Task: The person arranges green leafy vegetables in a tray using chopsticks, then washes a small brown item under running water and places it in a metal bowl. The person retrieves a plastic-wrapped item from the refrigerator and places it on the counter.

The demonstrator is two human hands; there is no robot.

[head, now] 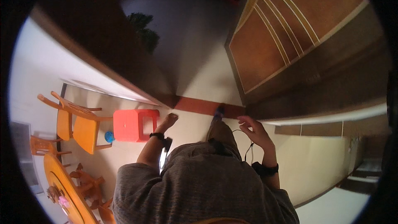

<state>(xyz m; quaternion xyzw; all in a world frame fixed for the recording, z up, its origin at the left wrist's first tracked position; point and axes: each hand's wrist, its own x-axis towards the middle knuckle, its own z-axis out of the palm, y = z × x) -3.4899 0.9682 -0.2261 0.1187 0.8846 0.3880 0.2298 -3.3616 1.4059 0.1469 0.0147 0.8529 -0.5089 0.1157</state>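
Note:
My left hand hangs beside my body with its fingers curled in and no object visible in it. It is nearest to a red plastic stool, with a gap between them. My right hand is raised on the other side, thumb and fingers apart, holding nothing. Its fingertips point towards the dark red threshold strip of a doorway. One foot in a dark blue shoe or slipper is on that strip. Black straps circle both forearms, and a thin dark cable runs near my right wrist.
A brown panelled door stands open at the right; a dark door or frame rises at the left. Beyond lies dim floor with a green plant. Left are wooden chairs, a blue ball-like object and a wooden table.

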